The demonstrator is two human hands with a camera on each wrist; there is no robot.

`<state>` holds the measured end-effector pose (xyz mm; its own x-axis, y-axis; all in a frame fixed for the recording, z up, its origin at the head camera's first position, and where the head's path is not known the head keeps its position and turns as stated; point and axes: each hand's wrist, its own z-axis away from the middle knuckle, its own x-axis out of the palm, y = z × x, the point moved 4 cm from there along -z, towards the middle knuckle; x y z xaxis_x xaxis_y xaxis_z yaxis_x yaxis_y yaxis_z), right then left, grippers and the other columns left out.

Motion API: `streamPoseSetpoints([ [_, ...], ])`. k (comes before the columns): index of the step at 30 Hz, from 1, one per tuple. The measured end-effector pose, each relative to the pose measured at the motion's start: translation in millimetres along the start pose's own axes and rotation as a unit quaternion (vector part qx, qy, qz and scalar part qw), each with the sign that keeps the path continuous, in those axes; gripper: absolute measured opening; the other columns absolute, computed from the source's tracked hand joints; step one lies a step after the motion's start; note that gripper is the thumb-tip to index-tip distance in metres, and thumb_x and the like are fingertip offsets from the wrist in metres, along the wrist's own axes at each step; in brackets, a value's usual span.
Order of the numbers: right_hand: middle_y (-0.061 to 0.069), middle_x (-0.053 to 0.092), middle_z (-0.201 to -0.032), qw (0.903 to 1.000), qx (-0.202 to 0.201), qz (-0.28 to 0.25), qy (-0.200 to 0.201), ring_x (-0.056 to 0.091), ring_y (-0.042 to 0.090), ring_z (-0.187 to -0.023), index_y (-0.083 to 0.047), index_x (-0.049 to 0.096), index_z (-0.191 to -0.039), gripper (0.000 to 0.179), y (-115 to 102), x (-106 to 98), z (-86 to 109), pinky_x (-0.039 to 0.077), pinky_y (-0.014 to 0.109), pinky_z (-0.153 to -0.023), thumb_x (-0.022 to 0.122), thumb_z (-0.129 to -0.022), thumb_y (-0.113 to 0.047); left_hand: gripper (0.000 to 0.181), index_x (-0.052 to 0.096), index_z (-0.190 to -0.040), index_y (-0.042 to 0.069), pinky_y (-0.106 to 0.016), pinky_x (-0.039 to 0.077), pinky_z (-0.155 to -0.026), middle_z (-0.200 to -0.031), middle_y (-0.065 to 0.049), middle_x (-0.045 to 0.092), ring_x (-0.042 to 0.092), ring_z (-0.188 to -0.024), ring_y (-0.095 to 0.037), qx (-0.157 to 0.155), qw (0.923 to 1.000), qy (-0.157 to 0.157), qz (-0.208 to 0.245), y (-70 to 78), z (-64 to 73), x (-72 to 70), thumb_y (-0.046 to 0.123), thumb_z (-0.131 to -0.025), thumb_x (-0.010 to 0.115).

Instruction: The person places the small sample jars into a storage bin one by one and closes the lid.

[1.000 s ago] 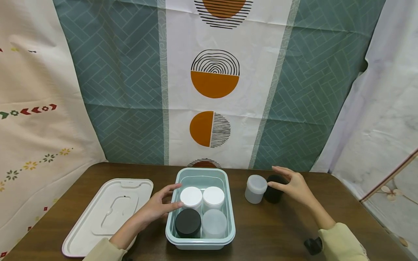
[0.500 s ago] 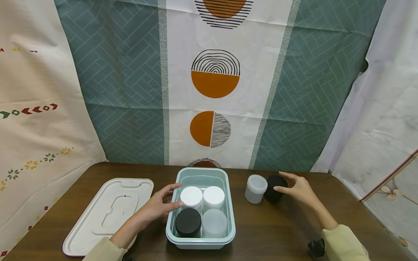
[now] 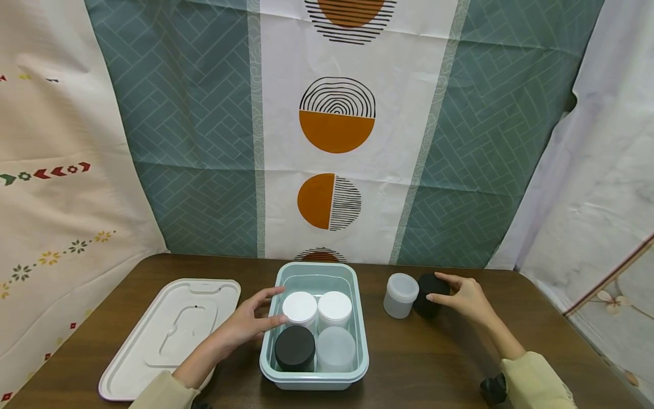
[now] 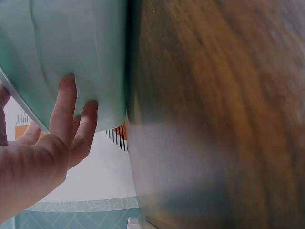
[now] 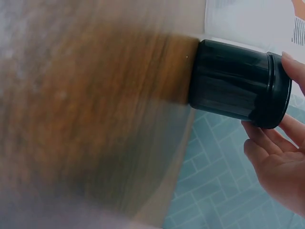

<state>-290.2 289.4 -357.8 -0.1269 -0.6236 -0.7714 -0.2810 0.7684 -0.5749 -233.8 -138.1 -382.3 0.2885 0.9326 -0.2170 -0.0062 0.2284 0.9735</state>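
My left hand [image 3: 250, 318] holds the left rim of a pale green plastic tub [image 3: 360, 335]. Seen from the left wrist, some fingers [image 4: 64, 107] lie against the tub's outer wall [image 4: 71, 43]. Inside the tub stand two white-lidded jars, a black-lidded jar [image 3: 294, 348] and a frosted jar [image 3: 335, 349]. To the right, my right hand [image 3: 467, 298] pinches a black jar [image 3: 427, 304] near its lid, between thumb and fingers. The right wrist view shows this black jar [image 5: 233, 78] with its base at the tabletop and fingertips round the lid. A frosted jar [image 3: 398, 304] stands beside it.
A white lid [image 3: 174, 335] lies flat on the brown wooden table [image 3: 398, 363], left of the tub. Patterned cloth [image 3: 337, 210] hangs behind the table's back edge. A pale curtain [image 3: 603, 187] hangs at the right.
My right hand has drawn back rightward from above the black jar, and its fingers have closed on the jar's lid. The left hand and the tub stay in place.
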Motion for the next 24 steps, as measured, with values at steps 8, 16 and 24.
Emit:
streamPoseSetpoints([
  [8,0.010,0.060,-0.080,0.9999,0.004,0.005,0.014,0.043,0.013,-0.066,0.003,0.057,-0.120,0.063,-3.9,-7.3,0.9,0.036,0.023,-0.055,0.077,-0.072,-0.032,0.068,0.034,-0.139,0.010,-0.050,0.051,-0.072,-0.135,-0.028,0.035,0.047,-0.114,-0.040,-0.001,1.0000,-0.002,0.000,-1.1,0.3,0.3,0.026,-0.082,0.068],
  [16,0.022,0.062,-0.106,0.9985,0.006,-0.010,0.053,0.051,0.011,-0.079,-0.001,0.058,-0.120,0.056,-12.1,-31.5,-1.9,0.042,0.021,-0.060,0.073,-0.077,-0.032,0.067,0.035,-0.139,0.011,-0.050,0.050,-0.073,-0.135,-0.027,0.035,0.047,-0.114,-0.040,-0.002,1.0000,0.001,-0.003,-0.8,0.7,0.0,0.026,-0.082,0.068],
  [24,0.023,0.061,-0.109,0.9951,0.001,-0.052,0.084,0.052,-0.008,-0.076,-0.001,0.058,-0.120,0.053,-29.7,-46.4,-3.7,0.044,0.016,-0.060,0.073,-0.078,-0.028,0.068,0.034,-0.139,0.010,-0.049,0.051,-0.073,-0.135,-0.028,0.035,0.048,-0.113,-0.038,0.002,1.0000,-0.002,0.000,0.5,0.9,-0.1,0.026,-0.082,0.068],
])
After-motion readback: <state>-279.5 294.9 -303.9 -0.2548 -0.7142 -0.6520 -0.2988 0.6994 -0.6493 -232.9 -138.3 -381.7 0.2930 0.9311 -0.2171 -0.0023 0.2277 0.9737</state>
